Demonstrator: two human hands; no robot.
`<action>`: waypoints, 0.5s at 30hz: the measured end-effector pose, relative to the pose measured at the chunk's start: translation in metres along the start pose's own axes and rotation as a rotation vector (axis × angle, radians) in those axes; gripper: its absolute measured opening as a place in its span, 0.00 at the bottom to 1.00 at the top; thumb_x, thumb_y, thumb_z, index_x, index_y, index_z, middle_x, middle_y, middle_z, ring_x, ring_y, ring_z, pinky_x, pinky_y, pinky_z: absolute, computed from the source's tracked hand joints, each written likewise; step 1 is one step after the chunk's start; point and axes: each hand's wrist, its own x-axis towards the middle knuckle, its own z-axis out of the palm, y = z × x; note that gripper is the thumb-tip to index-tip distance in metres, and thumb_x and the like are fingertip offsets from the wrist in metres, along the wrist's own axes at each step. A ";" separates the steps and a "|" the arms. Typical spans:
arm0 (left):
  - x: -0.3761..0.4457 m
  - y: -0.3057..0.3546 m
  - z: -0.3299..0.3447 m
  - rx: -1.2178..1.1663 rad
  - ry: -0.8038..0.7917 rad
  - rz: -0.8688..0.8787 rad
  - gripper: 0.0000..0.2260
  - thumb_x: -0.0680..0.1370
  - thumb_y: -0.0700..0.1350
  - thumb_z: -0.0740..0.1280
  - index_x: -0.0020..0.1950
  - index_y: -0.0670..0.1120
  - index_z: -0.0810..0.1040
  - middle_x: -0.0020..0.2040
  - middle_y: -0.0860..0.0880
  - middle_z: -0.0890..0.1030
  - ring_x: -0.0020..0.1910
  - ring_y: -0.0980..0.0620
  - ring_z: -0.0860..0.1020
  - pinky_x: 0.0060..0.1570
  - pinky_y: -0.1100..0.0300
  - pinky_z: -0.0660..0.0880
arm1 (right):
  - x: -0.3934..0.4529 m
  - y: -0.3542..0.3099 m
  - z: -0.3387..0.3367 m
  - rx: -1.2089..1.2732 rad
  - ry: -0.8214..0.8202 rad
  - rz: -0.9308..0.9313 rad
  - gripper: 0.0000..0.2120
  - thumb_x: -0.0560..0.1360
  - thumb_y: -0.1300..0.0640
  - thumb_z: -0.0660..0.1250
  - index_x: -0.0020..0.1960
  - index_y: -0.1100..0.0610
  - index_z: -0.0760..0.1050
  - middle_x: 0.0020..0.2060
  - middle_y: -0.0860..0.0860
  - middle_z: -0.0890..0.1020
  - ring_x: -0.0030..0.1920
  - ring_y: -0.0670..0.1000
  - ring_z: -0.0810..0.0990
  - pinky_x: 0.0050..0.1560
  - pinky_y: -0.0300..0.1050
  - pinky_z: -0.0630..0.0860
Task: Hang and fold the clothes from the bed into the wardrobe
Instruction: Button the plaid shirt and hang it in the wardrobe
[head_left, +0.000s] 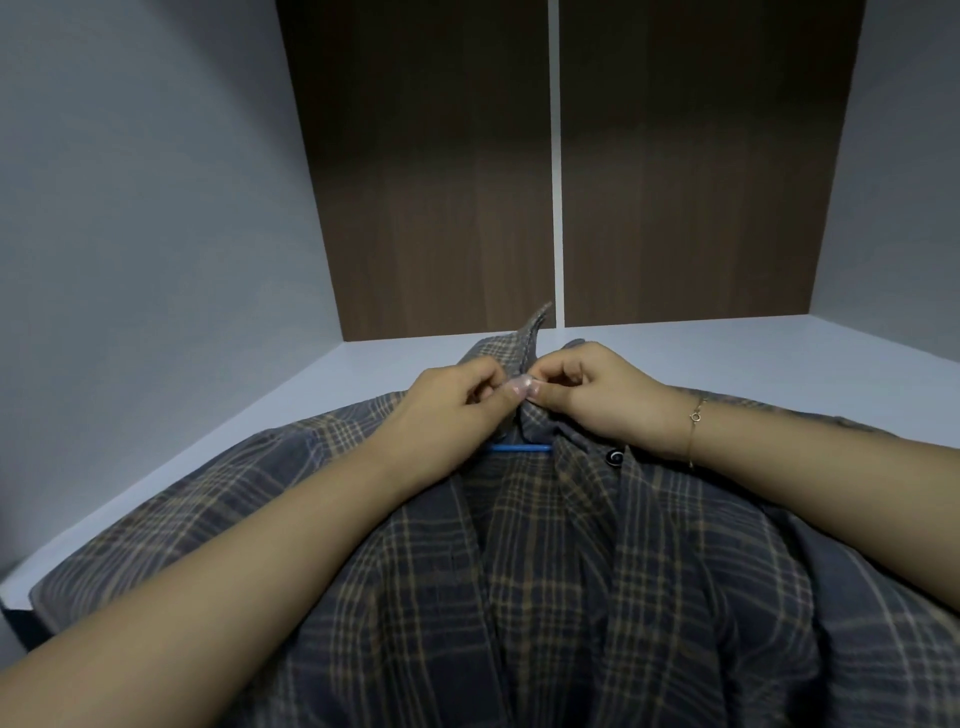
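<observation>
Both of my hands meet at the neck of the shirt. My left hand (457, 400) has its fingers curled, thumb and forefinger pinching the collar edge on its side. My right hand (587, 395) mirrors it, fingers curled and pinching the opposite collar edge, so that the two thumbs nearly touch over the top of the placket. A thin bracelet (695, 421) circles my right wrist.

Just below my knuckles a short stretch of a blue hanger (519, 448) shows inside the neck opening; the rest of it is hidden under the cloth. To the right of that, beside my right hand, sits a dark button (616, 457) on the front edge.

Under my forearms the plaid shirt (545, 571), dark grey-blue with tan lines, lies spread with its front open down the middle and its shoulders reaching out to both sides. One collar point stands up beyond my fingers.

It rests on a pale shelf floor (753, 353) of the wardrobe, with pale side walls (156, 208) left and right and a brown wood-grain back panel (426, 182) split by a light vertical strip.
</observation>
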 end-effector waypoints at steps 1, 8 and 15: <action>0.001 0.001 0.000 0.005 0.018 -0.002 0.12 0.82 0.48 0.62 0.43 0.43 0.76 0.33 0.51 0.75 0.32 0.58 0.69 0.35 0.63 0.64 | 0.000 0.000 0.001 -0.007 0.011 0.000 0.14 0.80 0.60 0.64 0.35 0.57 0.75 0.28 0.45 0.72 0.31 0.42 0.67 0.37 0.40 0.65; 0.005 0.003 0.005 -0.514 0.036 -0.318 0.11 0.82 0.42 0.62 0.40 0.42 0.75 0.28 0.49 0.71 0.27 0.56 0.69 0.28 0.67 0.68 | -0.005 -0.006 0.008 0.010 0.163 -0.082 0.10 0.79 0.60 0.65 0.42 0.61 0.79 0.36 0.57 0.80 0.38 0.48 0.75 0.42 0.43 0.72; 0.015 0.005 0.011 -0.670 0.096 -0.470 0.09 0.80 0.39 0.64 0.42 0.42 0.80 0.35 0.44 0.77 0.32 0.53 0.73 0.31 0.65 0.70 | -0.005 -0.006 0.008 0.385 0.153 0.065 0.11 0.80 0.61 0.62 0.43 0.67 0.76 0.37 0.57 0.76 0.39 0.50 0.74 0.45 0.41 0.71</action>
